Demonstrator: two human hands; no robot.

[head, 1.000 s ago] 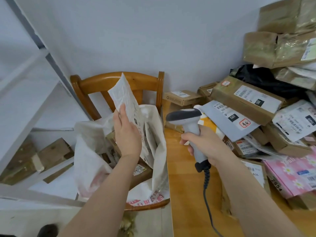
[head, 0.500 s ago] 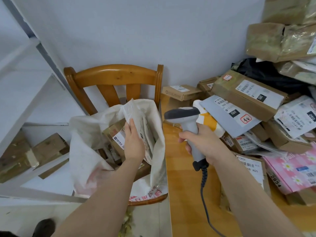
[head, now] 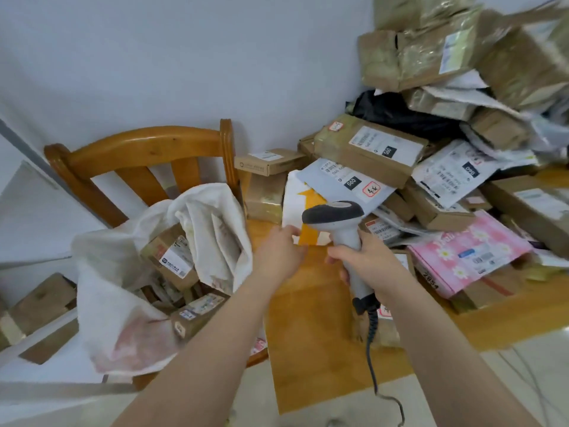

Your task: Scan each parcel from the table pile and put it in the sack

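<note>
Left grip now off sack — touching white-and-orange parcel

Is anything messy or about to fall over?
Yes. The parcel pile is stacked crookedly against the wall, boxes tilted every way. The white sack slumps on the wooden chair, parcels poking out.

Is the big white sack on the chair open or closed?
Open. The sack's mouth gapes wide, and boxes with labels show inside it.

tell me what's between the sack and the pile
Head view: a bare strip of table, crossed by the left hand reaching from the sack side to the pile.
</note>
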